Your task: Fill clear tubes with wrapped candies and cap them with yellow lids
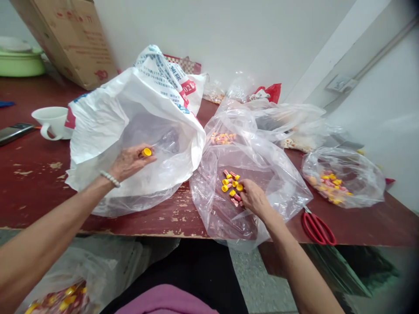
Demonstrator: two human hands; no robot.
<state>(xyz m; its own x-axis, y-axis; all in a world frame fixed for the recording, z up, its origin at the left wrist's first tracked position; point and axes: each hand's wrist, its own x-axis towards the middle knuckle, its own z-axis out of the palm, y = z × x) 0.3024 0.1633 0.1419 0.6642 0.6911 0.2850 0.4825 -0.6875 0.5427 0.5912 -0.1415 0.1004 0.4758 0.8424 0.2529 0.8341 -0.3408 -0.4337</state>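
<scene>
My left hand [131,162] is closed round a small piece whose round yellow cap [146,152] faces me, just over the mouth of a large white printed sack [98,117] with a clear liner. To the right, a clear plastic bag [209,205] lies spread on the table. A loose cluster of small pink-and-red patterned pieces with yellow caps [225,188] rests on it. The fingers of my right hand [253,196] are pinched at a yellow cap [240,187] on the cluster's right side. My palm hides part of that piece.
Red-handled scissors [317,227] lie near the table's front edge. Another clear bag [360,179] of capped pieces sits at the right. A white cup [54,122], a phone [15,133] and a cardboard box [75,43] stand left. Below the table, a bag [94,266] holds more pieces.
</scene>
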